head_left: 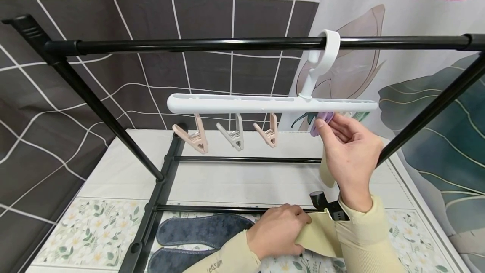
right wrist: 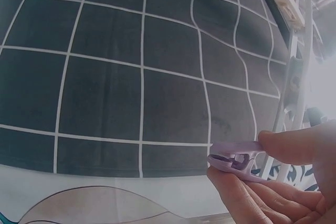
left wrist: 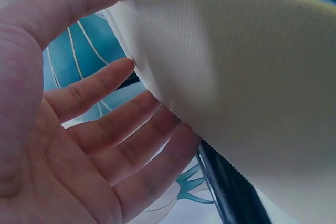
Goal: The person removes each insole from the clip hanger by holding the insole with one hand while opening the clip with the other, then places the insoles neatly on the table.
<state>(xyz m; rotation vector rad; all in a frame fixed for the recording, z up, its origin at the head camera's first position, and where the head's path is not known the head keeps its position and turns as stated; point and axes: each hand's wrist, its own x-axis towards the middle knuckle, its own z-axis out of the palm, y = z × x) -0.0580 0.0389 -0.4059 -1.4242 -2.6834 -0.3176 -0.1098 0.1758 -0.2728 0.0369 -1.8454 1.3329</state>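
Note:
My right hand (head_left: 350,155) pinches a purple clothespin (right wrist: 231,153) between thumb and fingers, just below the right part of a white hanger bar (head_left: 242,103). The hanger's hook (head_left: 329,56) is over a black rail (head_left: 189,45). Lower down, my left hand (head_left: 280,230) holds the edge of a pale yellow insole (head_left: 320,233), its thumb on one side and fingertips behind it in the left wrist view. Part of that insole is hidden behind the right forearm. Two pink clothespins (head_left: 197,138) and a grey one (head_left: 235,136) hang from the bar.
A black rack frame (head_left: 94,96) surrounds the work, with lower crossbars (head_left: 242,160). Two dark blue insoles (head_left: 204,228) lie on the flowered mat (head_left: 91,231) at the front. A dark checked curtain (head_left: 151,20) and a pale printed curtain (head_left: 428,138) stand behind and right.

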